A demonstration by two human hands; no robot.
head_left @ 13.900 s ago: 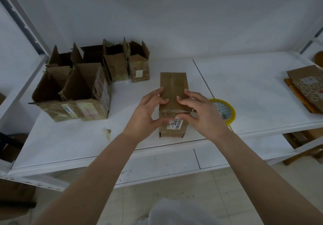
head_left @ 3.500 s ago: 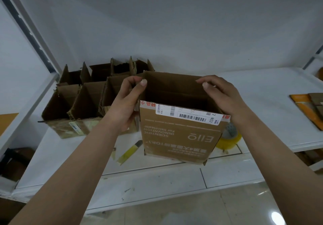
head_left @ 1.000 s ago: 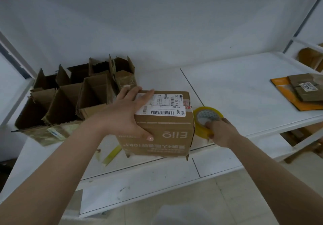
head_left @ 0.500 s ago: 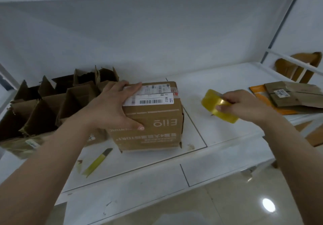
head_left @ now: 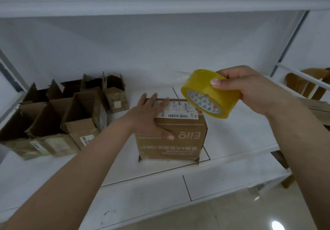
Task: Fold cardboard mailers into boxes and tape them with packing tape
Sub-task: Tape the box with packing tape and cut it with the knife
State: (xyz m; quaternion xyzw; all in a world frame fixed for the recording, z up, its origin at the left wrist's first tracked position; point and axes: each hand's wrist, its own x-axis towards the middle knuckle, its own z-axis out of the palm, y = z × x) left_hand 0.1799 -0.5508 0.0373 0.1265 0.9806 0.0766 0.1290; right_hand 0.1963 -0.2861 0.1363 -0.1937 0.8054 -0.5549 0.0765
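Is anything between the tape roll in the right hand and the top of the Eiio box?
Only the left hand, spread flat on the left part of the box top. The right hand holds the tape roll in the air above the box's right end; that side is bare.

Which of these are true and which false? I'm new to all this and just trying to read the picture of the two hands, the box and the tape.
1. The right hand holds the yellow tape roll up in the air. True.
2. The left hand lies on the closed cardboard box. True.
3. The tape roll rests on the white shelf. False: it is lifted clear, above the box's right corner.
4. The open boxes stand to the right of the closed box. False: they stand to its left.
5. The closed box carries a barcode label on top. True.
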